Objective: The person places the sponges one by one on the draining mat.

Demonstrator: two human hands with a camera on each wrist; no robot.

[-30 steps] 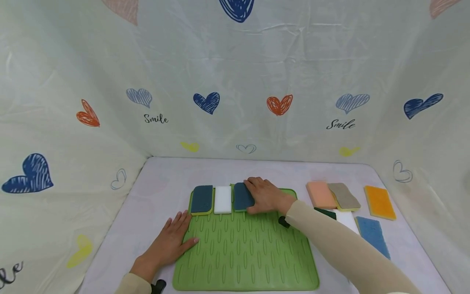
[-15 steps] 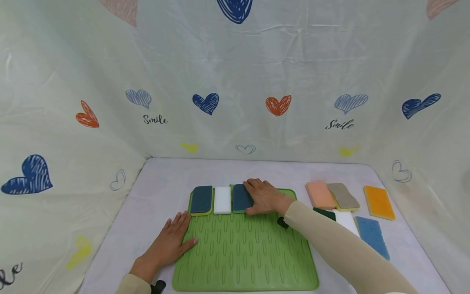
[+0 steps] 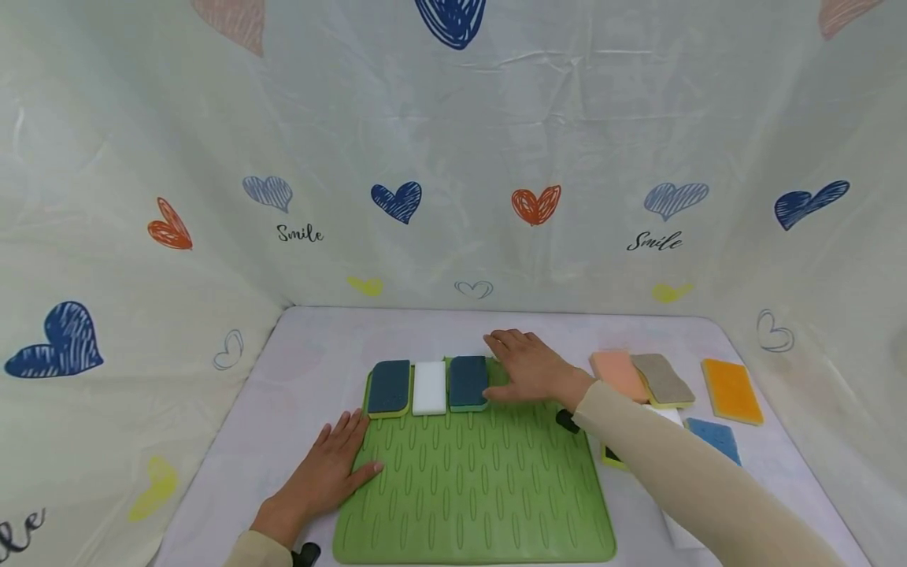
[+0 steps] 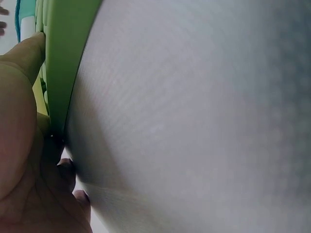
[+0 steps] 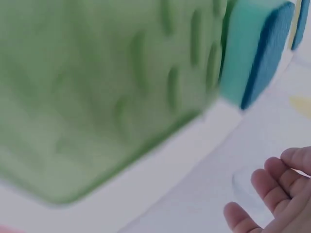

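Blue sponge (image 3: 468, 383) third in row at mat's (image 3: 473, 488) far edge, your right hand (image 3: 533, 368) just beside it, fingers straight, holding nothing, left hand (image 3: 326, 471) flat on mat's left edge.

We see the left hand (image 4: 22, 145) resting against the edge of the green mat (image 4: 65, 58), thumb along it; white table surface (image 4: 194, 121) fills the remainder.

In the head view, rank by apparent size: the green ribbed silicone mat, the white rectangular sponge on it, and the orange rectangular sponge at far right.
1. Green ribbed silicone mat, clearly largest.
2. Orange rectangular sponge and white rectangular sponge look alike; unranked.
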